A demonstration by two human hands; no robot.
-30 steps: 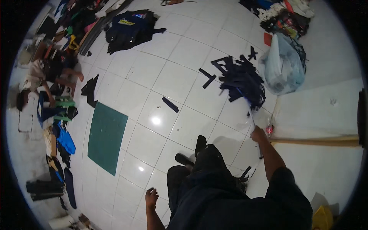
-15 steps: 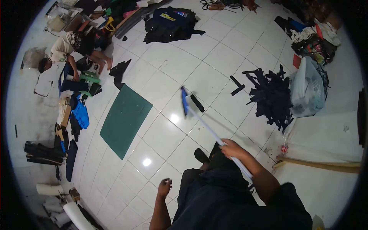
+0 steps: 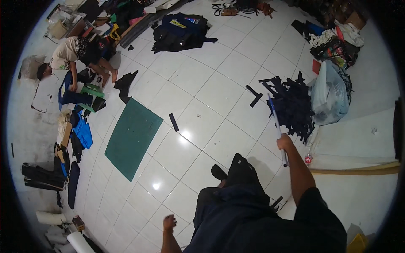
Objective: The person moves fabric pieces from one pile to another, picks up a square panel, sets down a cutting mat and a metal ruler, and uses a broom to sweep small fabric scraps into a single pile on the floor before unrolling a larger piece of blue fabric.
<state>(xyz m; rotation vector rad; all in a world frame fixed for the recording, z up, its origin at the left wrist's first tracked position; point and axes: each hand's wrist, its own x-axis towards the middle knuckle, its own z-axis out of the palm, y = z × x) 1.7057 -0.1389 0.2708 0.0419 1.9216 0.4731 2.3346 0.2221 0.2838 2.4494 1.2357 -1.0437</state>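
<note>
My right hand point(image 3: 285, 142) is closed around the white handle of a broom point(image 3: 277, 122), lifted off the floor and pointing away from me. Its blue head point(image 3: 272, 103) overlaps the left side of a pile of dark fabric strips point(image 3: 294, 105) in view; whether it touches them I cannot tell. My left hand point(image 3: 169, 222) hangs low beside my leg with loosely curled fingers and nothing visible in it. A single dark strip point(image 3: 173, 122) lies on the white tiles, to the right of a green mat point(image 3: 134, 139). Two more strips point(image 3: 254, 96) lie just left of the pile.
At the far left, another person point(image 3: 76, 59) bends over dark cloth and a green stool point(image 3: 93, 90). Dark garments point(image 3: 181, 31) lie at the back. A translucent plastic bag point(image 3: 331, 95) stands against the pile's right side. White rolls point(image 3: 80, 242) lie at the lower left.
My right hand and the broom have swung right, from the middle of the floor to the strip pile. The single strip now lies farther left, nearer the mat. My left hand has dropped slightly.
</note>
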